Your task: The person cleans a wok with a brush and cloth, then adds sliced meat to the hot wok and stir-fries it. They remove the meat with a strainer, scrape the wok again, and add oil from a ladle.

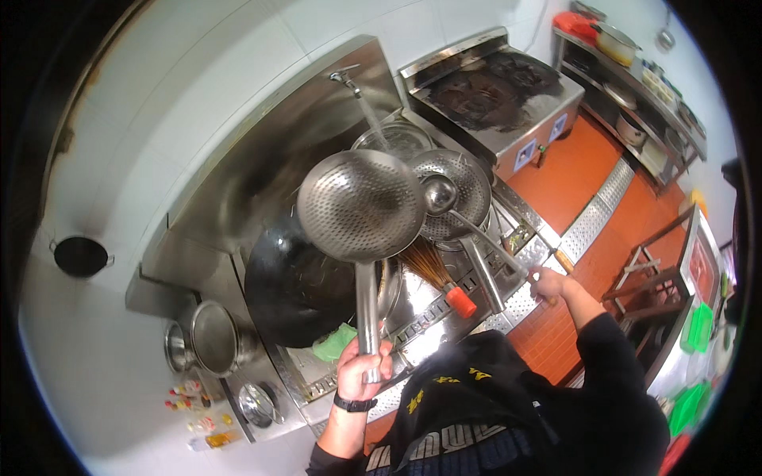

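Note:
My left hand (360, 364) grips the tubular handle of a perforated steel strainer (361, 202), held raised over the stove with its bowl partly in front of a dark wok (292, 285). In my right hand (549, 284) is the long handle of a steel ladle (439, 194). The ladle's bowl overlaps a second perforated strainer (461, 169); whether they touch, I cannot tell. That strainer's handle points towards me. Between the two strainer handles lies a bamboo wok brush (430, 266) with a red end. A green cloth (334, 343) rests by the wok's near edge.
Water runs from a tap (346, 78) into a round metal basin (390, 138) behind the strainers. Steel pots (214, 339) and bottles (205, 422) stand to the left. A blackened flat-top stove (494, 89) is at the back right. Shelves (631, 83) hold pots beyond it.

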